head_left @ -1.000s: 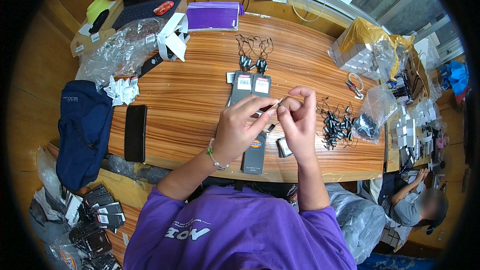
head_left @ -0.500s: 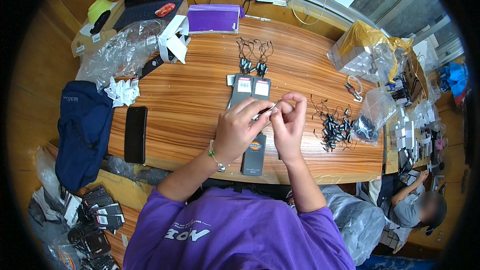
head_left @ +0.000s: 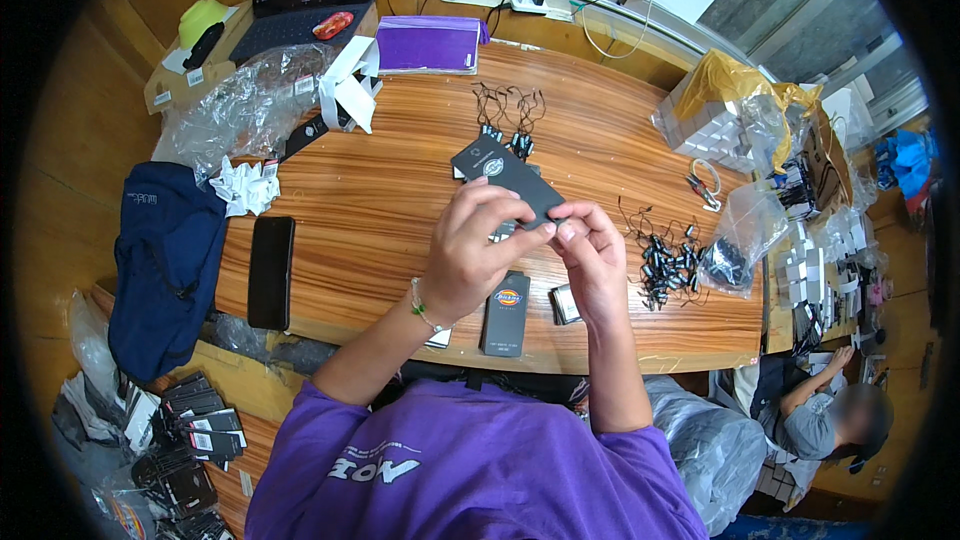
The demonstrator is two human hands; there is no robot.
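Note:
A dark grey hang tag (head_left: 515, 185) is held up at a slant over the middle of the table. My left hand (head_left: 475, 245) grips its lower left side, fingers curled behind or along it. At its lower right corner, my right hand (head_left: 592, 255) pinches it between thumb and fingers. Below my hands, another grey hang tag (head_left: 505, 325) with an oval emblem lies near the table's front edge. Small cards (head_left: 566, 304) lie beside my right wrist. Beyond the held tag are black hang-tag strings (head_left: 508, 105) with small dark ends; the tags there are mostly covered.
A loose pile of black strings (head_left: 668, 265) lies to the right, near a clear plastic bag (head_left: 742, 245) and a cutter-like tool (head_left: 703, 190). A phone (head_left: 271, 273) and a navy pouch (head_left: 168, 265) are at left. A laptop (head_left: 312, 0) stands far left; another person sits at right.
The hang tag, earlier mostly hidden between my hands, is now tilted up with its dark face showing. My right hand has shifted slightly right and toward me, uncovering the small cards.

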